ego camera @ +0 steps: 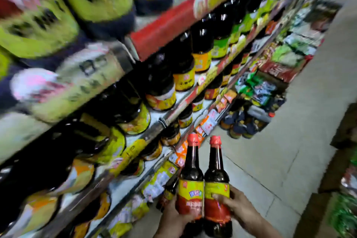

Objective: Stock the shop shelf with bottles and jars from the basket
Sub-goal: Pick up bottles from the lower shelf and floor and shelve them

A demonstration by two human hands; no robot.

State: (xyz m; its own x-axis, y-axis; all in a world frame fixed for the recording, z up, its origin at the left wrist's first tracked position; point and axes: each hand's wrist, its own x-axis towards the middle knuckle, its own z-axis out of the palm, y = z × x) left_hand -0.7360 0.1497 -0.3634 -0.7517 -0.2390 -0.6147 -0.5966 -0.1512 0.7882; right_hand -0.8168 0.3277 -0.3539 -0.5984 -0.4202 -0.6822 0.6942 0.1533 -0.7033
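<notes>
1. The left hand (172, 216) wraps the lower body of the left bottle (190, 179), with its fingers curled round the label. The right hand (234, 206) grips the right bottle (216, 177) the same way, thumb across the label. The two bottles stand upright and touch side by side between the hands, not yet on the shelf (152, 131). The basket is not in view.
2. Both grips sit low, with the long necks and red caps (193, 138) well above them. The bottles will probably feel top-heavy, so the person should keep them upright while lifting.
3. The shelf lies up and to the left of the left hand, and its row of dark bottles (181, 58) looks closely packed. The person should choose a gap first; blur hides where one is.
4. Placing one bottle at a time seems safer. The left bottle is nearer the shelf, so it should go first: base over the rim, then slid back.
5. If the bottles are glass, knocking them together may chip them, so they should be parted slightly before moving. A dropped bottle would hit the hard floor (270, 160) below the hands.
</notes>
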